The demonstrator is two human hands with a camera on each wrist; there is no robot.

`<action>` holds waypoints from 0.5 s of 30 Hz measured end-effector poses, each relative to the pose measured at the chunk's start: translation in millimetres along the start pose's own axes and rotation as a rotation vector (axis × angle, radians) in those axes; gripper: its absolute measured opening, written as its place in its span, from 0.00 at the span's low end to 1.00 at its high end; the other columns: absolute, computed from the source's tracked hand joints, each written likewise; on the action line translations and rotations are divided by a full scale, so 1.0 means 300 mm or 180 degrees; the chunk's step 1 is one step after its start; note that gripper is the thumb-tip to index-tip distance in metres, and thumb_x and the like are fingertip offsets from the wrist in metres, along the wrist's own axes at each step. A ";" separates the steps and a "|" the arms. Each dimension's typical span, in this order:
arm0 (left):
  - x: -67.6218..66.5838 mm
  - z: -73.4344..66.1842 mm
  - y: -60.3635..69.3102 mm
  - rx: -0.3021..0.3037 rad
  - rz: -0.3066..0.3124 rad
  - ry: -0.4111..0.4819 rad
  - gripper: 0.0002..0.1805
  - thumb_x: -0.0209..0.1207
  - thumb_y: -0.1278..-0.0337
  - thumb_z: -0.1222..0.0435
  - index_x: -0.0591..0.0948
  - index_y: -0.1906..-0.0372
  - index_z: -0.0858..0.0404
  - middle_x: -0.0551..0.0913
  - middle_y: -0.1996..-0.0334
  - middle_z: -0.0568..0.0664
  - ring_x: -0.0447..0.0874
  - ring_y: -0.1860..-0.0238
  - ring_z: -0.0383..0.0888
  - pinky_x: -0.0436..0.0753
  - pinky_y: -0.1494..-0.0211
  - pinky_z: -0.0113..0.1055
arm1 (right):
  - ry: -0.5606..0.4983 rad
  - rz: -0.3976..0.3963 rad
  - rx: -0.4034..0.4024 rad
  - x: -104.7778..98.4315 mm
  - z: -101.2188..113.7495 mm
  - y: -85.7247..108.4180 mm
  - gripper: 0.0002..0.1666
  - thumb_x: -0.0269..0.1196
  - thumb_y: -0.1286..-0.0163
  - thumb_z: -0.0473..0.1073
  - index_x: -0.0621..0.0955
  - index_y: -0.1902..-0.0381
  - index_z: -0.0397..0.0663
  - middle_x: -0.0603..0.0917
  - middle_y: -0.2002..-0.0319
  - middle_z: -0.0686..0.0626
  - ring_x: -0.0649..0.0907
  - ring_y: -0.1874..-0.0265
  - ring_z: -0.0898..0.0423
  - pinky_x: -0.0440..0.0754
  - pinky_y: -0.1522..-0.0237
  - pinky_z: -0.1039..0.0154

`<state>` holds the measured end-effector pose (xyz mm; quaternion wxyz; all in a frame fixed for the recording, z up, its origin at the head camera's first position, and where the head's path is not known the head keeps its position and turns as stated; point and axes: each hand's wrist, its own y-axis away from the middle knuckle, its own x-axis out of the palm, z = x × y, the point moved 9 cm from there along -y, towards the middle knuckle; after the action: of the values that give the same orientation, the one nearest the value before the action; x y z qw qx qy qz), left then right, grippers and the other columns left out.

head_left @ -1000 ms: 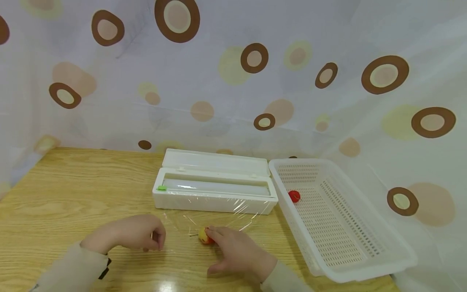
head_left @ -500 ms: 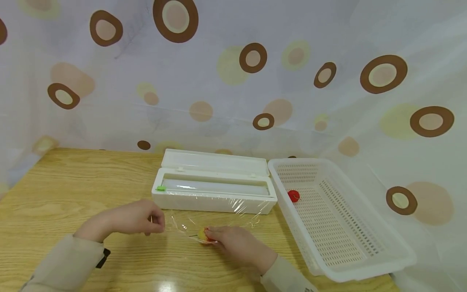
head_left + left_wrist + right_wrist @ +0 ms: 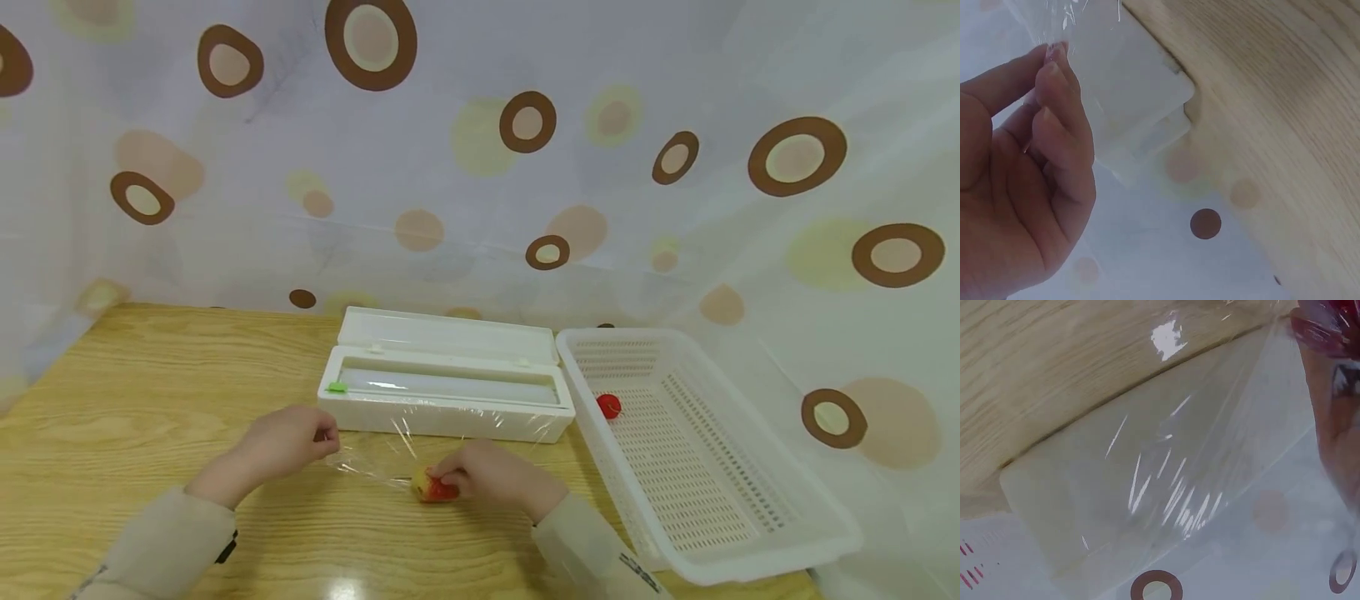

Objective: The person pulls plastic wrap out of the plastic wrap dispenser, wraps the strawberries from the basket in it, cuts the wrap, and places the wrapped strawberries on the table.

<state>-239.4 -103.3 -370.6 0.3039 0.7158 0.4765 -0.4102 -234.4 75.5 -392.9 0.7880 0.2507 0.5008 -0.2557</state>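
Note:
Clear cling film [image 3: 375, 467] stretches from the slotted white dispenser box [image 3: 442, 417] toward both hands. My left hand [image 3: 288, 442] pinches the film's left edge between thumb and fingertips, as the left wrist view shows with the film [image 3: 1063, 15] bunched at the tips. My right hand [image 3: 495, 475] grips a small yellow-and-red fruit [image 3: 431, 486] with a thin dark stem, low over the table, the film drawn about it. In the right wrist view the fruit [image 3: 1329, 328] shows red under shiny film, and part of my right hand [image 3: 1335, 425] lies at the edge.
Behind my hands the dispenser's lid [image 3: 450, 333] stands raised, with a green slider [image 3: 337, 387] at the left of its cutting rail. To the right is a white perforated basket [image 3: 787, 558] with a red fruit [image 3: 609, 407] inside. A dotted sheet [image 3: 480, 192] hangs behind the wooden table [image 3: 165, 375].
My left hand has moved away from me, up toward the box, lifting the film's edge. My right fingers have shifted from over the fruit to its right side, and more of its red shows.

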 end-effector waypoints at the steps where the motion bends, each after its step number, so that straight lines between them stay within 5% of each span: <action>1: 0.003 0.003 -0.002 -0.0023 -0.0047 -0.0035 0.07 0.59 0.43 0.63 0.78 0.76 0.56 0.75 0.79 0.40 0.66 0.79 0.37 0.65 0.76 0.31 | -0.0023 -0.0015 -0.0002 -0.001 -0.002 -0.006 0.12 0.59 0.35 0.37 0.84 0.54 0.45 0.87 0.58 0.51 0.83 0.61 0.63 0.79 0.58 0.72; 7: 0.001 0.002 0.005 -0.0132 -0.0310 -0.0052 0.03 0.59 0.43 0.66 0.81 0.67 0.61 0.81 0.69 0.49 0.74 0.72 0.41 0.74 0.71 0.36 | -0.0106 -0.0147 -0.0018 -0.006 -0.016 -0.036 0.07 0.60 0.36 0.34 0.86 0.66 0.43 0.84 0.74 0.53 0.70 0.77 0.67 0.70 0.72 0.75; 10: -0.019 -0.040 0.023 -0.0028 -0.0530 -0.0026 0.08 0.57 0.46 0.72 0.80 0.60 0.64 0.80 0.60 0.54 0.76 0.69 0.42 0.77 0.70 0.35 | -0.0098 -0.0164 -0.0039 -0.007 -0.015 -0.043 0.07 0.61 0.37 0.34 0.86 0.69 0.43 0.80 0.78 0.55 0.68 0.79 0.67 0.68 0.73 0.76; 12: -0.012 -0.102 0.032 0.0266 -0.0504 0.0049 0.11 0.54 0.48 0.74 0.80 0.58 0.65 0.79 0.60 0.53 0.77 0.68 0.42 0.78 0.69 0.35 | -0.0124 -0.0157 -0.0049 -0.009 -0.014 -0.045 0.07 0.61 0.37 0.33 0.85 0.71 0.43 0.79 0.80 0.55 0.68 0.80 0.67 0.67 0.75 0.75; 15: 0.061 -0.219 0.046 0.0817 0.0020 0.0071 0.14 0.53 0.47 0.73 0.79 0.54 0.64 0.79 0.57 0.49 0.79 0.58 0.44 0.80 0.55 0.38 | -0.0169 -0.0157 -0.0040 -0.012 -0.015 -0.046 0.07 0.61 0.38 0.32 0.86 0.69 0.42 0.80 0.79 0.55 0.68 0.80 0.68 0.68 0.75 0.76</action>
<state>-203.1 -46.1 -354.7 0.2059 0.7548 0.4212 -0.4588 -247.8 68.7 -393.2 0.7960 0.2264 0.4873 -0.2786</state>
